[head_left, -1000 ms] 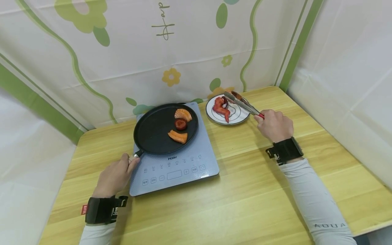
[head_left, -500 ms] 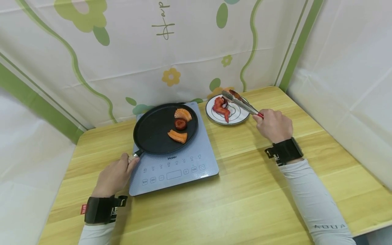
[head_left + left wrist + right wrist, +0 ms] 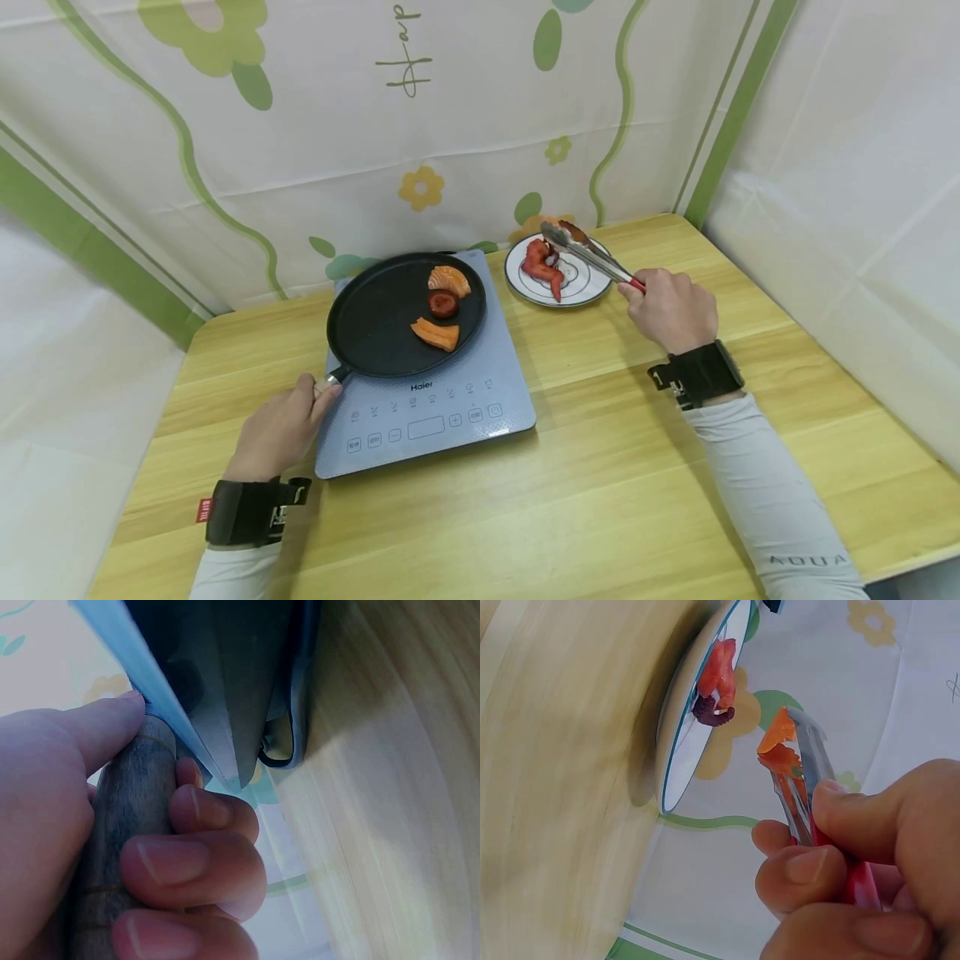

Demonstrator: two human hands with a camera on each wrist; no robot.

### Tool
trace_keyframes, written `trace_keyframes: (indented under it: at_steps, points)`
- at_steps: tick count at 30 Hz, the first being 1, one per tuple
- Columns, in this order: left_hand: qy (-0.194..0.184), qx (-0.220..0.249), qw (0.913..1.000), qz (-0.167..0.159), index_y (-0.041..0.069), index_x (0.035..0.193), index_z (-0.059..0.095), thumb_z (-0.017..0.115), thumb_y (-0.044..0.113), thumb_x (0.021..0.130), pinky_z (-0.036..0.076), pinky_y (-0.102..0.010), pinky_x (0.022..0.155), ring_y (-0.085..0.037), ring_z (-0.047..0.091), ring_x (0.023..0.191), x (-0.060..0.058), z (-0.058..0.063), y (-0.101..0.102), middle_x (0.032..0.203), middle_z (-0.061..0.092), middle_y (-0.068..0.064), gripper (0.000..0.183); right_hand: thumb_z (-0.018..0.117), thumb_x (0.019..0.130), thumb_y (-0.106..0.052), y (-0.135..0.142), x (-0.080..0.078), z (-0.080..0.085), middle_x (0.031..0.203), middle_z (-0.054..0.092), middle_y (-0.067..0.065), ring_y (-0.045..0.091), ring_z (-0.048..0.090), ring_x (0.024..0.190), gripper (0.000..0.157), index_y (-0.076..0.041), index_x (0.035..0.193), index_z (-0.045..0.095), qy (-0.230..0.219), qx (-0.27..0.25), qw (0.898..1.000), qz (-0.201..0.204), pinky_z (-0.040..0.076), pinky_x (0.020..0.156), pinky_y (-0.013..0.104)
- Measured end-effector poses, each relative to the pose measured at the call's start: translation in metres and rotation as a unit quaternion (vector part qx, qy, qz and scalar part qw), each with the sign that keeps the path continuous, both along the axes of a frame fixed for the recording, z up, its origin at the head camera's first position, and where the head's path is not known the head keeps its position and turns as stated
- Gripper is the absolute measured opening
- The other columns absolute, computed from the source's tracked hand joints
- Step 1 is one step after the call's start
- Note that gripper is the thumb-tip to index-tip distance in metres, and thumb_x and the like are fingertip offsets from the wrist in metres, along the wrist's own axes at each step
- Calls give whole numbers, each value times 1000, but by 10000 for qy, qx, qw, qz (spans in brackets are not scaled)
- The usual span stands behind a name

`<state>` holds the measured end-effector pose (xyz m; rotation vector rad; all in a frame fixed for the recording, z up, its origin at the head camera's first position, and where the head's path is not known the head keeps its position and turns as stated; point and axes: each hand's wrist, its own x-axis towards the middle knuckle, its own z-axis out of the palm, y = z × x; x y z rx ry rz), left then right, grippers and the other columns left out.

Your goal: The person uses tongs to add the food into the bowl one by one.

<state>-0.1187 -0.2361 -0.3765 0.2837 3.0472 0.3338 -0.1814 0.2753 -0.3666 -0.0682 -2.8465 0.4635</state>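
Observation:
My left hand (image 3: 277,429) grips the wooden handle (image 3: 139,795) of a black frying pan (image 3: 382,325), fingers wrapped round it. On the pan's right side lie an orange striped slice (image 3: 448,281), a round red-brown piece (image 3: 443,303) and another orange slice (image 3: 436,334). My right hand (image 3: 670,310) holds metal tongs (image 3: 588,252) by their red grips. The tongs' parted tips hang over the far side of a white plate (image 3: 531,287); orange shows at one tip. On the plate sit a red piece like a chicken wing (image 3: 542,265) and a dark purple curled piece (image 3: 712,712).
Under the pan is a grey-blue Haier induction cooker (image 3: 427,408) with touch buttons along its front. Everything stands on a wooden table (image 3: 570,500). A flower-patterned cloth (image 3: 300,167) hangs right behind the plate and cooker.
The tongs' tips have shifted slightly to the left and up over the plate. My left hand, the pan and the food pieces stay where they were.

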Motion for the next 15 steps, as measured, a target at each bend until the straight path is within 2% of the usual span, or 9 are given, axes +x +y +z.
trace_keyframes:
  at_steps: [15]
  points:
    - [-5,23,10000,-7,4,101,41,29,54,101,32,-33,48,-18,42,58,-1,-1,-1,70,39,-5,52,40,97,-56,-5,2,2,74,54,7,30,52,63,43,-18,87,59,-54,5,9999,97,34,48,44]
